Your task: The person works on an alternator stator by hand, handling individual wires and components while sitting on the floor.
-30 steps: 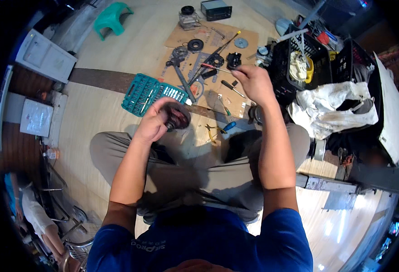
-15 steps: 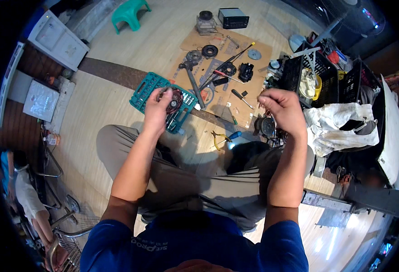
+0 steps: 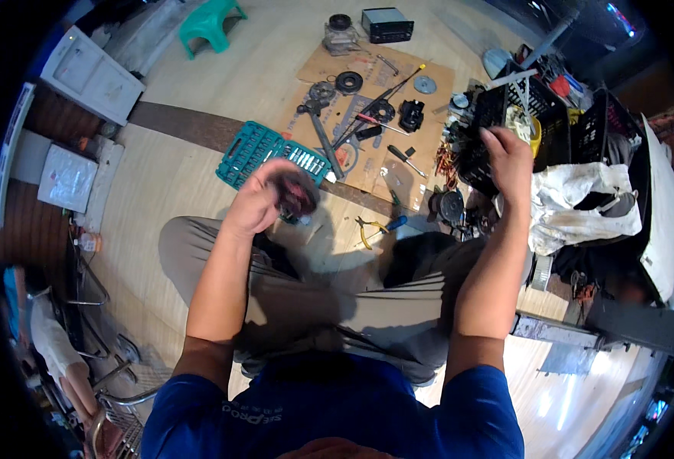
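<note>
My left hand [image 3: 259, 197] is closed round a dark round part [image 3: 295, 195] with reddish patches, just in front of the teal socket case [image 3: 249, 145]. My right hand [image 3: 505, 149] is raised by a black crate [image 3: 481, 164], fingertips together; what they hold, if anything, I cannot make out. On the cardboard [image 3: 432, 96] lie a red-handled screwdriver [image 3: 371, 120], a dark-handled screwdriver [image 3: 398, 153], a black housing [image 3: 410, 116], rings, rods and several small parts. Yellow-handled pliers [image 3: 366, 233] and a blue-handled tool [image 3: 395, 223] lie near my knees.
A green stool [image 3: 210, 23], boxy car-stereo-like unit [image 3: 386, 30] and metal part [image 3: 341, 38] stand beyond. White fabric [image 3: 574, 229] and cluttered crates are on the right, white panels [image 3: 92, 76] at the left. Another person [image 3: 53, 336] is at lower left.
My right hand has left the red-handled screwdriver lying on the cardboard and moved right to the crate. My left hand tilted the round part face-on at mid-interval, then back.
</note>
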{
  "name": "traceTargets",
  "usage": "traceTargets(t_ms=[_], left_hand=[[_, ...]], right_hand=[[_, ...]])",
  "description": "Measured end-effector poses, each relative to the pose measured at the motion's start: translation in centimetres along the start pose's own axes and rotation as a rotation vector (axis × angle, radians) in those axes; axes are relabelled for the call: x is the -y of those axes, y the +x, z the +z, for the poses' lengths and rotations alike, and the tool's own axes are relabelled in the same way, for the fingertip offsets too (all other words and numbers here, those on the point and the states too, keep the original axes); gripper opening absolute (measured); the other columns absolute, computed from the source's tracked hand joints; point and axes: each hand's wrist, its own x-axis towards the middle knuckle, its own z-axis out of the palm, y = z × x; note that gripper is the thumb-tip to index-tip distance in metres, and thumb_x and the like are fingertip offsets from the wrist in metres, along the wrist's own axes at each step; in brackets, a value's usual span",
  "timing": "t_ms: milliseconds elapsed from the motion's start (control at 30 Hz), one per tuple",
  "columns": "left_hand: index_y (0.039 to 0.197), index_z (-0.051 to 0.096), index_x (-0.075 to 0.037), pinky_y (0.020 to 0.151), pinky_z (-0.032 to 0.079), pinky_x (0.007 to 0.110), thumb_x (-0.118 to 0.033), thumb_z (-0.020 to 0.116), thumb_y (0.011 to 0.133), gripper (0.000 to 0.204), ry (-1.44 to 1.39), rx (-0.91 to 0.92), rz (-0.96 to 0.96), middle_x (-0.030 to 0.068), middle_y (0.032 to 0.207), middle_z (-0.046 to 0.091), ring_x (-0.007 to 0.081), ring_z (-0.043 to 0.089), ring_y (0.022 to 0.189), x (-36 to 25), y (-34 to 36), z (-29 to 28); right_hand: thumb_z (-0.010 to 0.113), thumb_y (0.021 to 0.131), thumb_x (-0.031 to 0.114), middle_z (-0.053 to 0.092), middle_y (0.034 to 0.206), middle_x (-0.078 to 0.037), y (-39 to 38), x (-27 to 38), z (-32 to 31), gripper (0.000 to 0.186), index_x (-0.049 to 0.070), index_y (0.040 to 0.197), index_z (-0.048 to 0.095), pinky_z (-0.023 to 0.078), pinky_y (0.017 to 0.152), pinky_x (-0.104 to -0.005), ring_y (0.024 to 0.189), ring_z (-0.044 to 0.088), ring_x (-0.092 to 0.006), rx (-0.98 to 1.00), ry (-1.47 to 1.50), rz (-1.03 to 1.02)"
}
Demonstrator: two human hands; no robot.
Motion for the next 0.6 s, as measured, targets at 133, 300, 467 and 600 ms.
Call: traceTargets(t_ms=[133,300,467,600], left_hand=[[0.115,0.053,-0.003,0.084,0.053,0.036,-0.029,0.059,0.094,0.034,-0.174,-0.411,0.262,0.0123,0.109,0.063,0.0229,0.064,0.099,-0.5,1.8,0.0],[0.116,0.055,-0.014,0.071,0.051,0.034,-0.046,0.048,0.096,0.039,-0.063,-0.541,0.124,0.0035,0.11,0.064,0.0176,0.063,0.092,0.6,1.9,-0.8],[0.122,0.056,-0.016,0.076,0.047,0.036,-0.053,0.048,0.093,0.047,-0.254,-0.512,0.003,0.0026,0.113,0.064,0.0179,0.059,0.099,0.3,1.7,-0.1],[0.124,0.055,-0.016,0.079,0.046,0.039,-0.054,0.047,0.093,0.05,-0.282,-0.511,-0.021,0.0029,0.119,0.062,0.0187,0.058,0.102,0.7,1.4,0.1]], right_hand=[[0.064,0.089,0.016,0.056,0.069,0.003,-1.2,0.6,-1.2,0.02,-0.003,0.086,0.065,0.04,0.059,-0.0235,0.065,0.047,-0.0055,0.154,0.148,0.053],[0.064,0.089,0.012,0.054,0.067,0.005,-1.7,1.7,-1.7,0.016,-0.004,0.085,0.065,0.039,0.059,-0.0228,0.065,0.045,-0.0041,0.289,0.151,0.138],[0.07,0.082,0.013,0.067,0.084,-0.017,-1.5,-0.4,-0.2,0.021,-0.002,0.097,0.067,0.049,0.071,-0.0338,0.072,0.061,-0.0221,0.266,-0.055,0.129],[0.065,0.083,0.009,0.054,0.126,-0.026,-3.2,4.5,3.9,0.032,0.003,0.114,0.062,0.044,0.097,-0.0423,0.112,0.055,-0.0407,-0.13,-0.368,-0.254]])
